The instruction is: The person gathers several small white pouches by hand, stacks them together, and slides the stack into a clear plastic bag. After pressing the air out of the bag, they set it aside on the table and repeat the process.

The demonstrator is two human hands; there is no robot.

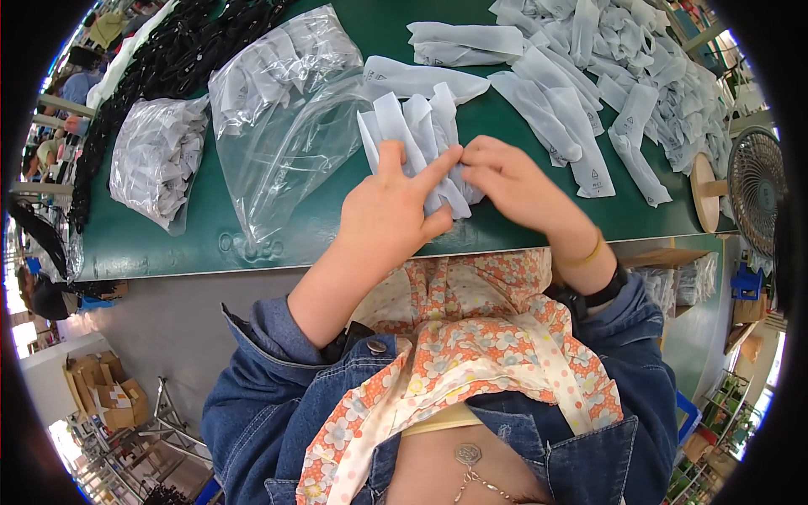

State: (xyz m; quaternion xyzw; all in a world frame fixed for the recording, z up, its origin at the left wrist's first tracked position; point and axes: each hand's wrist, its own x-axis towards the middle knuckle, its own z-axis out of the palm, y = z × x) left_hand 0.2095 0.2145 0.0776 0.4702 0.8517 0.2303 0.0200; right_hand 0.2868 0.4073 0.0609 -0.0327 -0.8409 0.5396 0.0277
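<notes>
Near the table's front edge lies a small bundle of frosted white plastic pouches (pixel 412 122), side by side and partly overlapping. My left hand (pixel 379 206) is over the bundle's left and lower part, fingers spread and bent around the pouches, index finger reaching right. On the right side, my right hand (pixel 509 181) has its fingers pressed together at the bundle's edge, close to the left index fingertip. The pouch edge in its pinch is mostly hidden. One more frosted pouch (pixel 400 77) lies just behind the bundle.
A big pile of pouches (pixel 665 101) covers the far right of the green table (pixel 311 244). Clear bags of pouches (pixel 160 156) (pixel 282 63) stand left, near black cords (pixel 151 76). A fan (pixel 756 189) and a round wooden piece (pixel 705 192) are at the right edge.
</notes>
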